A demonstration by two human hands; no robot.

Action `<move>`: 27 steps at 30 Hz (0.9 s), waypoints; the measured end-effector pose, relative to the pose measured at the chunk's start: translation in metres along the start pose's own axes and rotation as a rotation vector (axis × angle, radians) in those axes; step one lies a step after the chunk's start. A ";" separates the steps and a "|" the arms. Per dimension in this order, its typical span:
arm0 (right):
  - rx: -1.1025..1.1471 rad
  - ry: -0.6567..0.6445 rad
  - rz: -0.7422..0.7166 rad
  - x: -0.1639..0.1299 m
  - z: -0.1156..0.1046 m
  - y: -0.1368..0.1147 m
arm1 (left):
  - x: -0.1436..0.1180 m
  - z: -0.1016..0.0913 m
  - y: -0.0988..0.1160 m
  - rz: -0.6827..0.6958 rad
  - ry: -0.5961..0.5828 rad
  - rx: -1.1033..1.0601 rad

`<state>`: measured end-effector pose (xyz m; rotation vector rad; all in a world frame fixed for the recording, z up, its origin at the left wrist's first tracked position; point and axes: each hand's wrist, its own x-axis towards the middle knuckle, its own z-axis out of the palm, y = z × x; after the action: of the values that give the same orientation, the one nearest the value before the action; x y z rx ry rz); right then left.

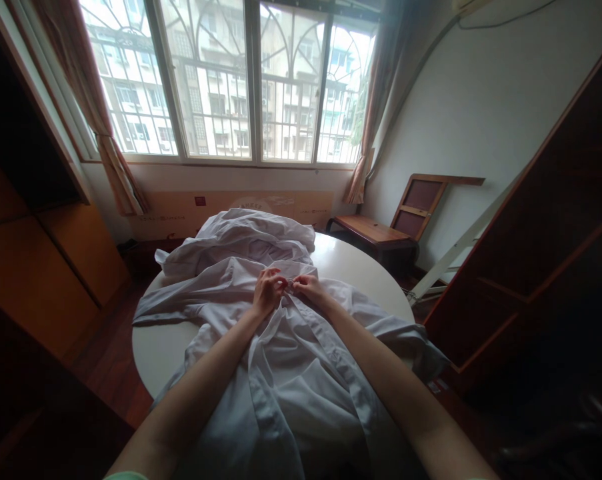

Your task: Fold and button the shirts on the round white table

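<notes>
A long white coat-like garment (301, 360) lies spread over a round white table (381, 287), its lower part coming down toward me. Near the garment's upper end, my left hand (269, 291) pinches the front edge of the cloth. Close beside it on the right, my right hand (308, 288) pinches the facing edge with thumb and fingers. The fingertips of both hands nearly meet. Any button between them is too small to make out. Behind my hands, more white fabric (251, 233) lies bunched in a heap on the table.
A barred window (215, 87) with tied curtains (121, 160) is ahead. Under it leans a long cardboard box (181, 207). A wooden chair (375, 230) stands at the back right, near a white ladder (445, 267). Wooden cabinets (65, 280) flank the left.
</notes>
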<state>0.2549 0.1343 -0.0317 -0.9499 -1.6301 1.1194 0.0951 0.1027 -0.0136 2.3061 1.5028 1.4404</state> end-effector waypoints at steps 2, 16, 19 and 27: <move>-0.005 0.005 -0.007 -0.001 0.000 0.000 | 0.001 0.000 -0.001 -0.030 -0.017 -0.039; -0.372 0.138 -0.126 -0.007 0.006 -0.012 | 0.002 0.001 -0.008 -0.180 -0.115 -0.167; -0.544 0.221 -0.195 -0.010 0.011 -0.017 | 0.002 0.001 -0.008 -0.174 -0.115 -0.171; -0.926 0.248 -0.319 -0.020 0.016 -0.036 | 0.002 0.002 -0.007 -0.168 -0.107 -0.157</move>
<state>0.2416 0.1015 -0.0050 -1.2599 -2.0072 -0.0292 0.0917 0.1086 -0.0163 2.0778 1.4577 1.3191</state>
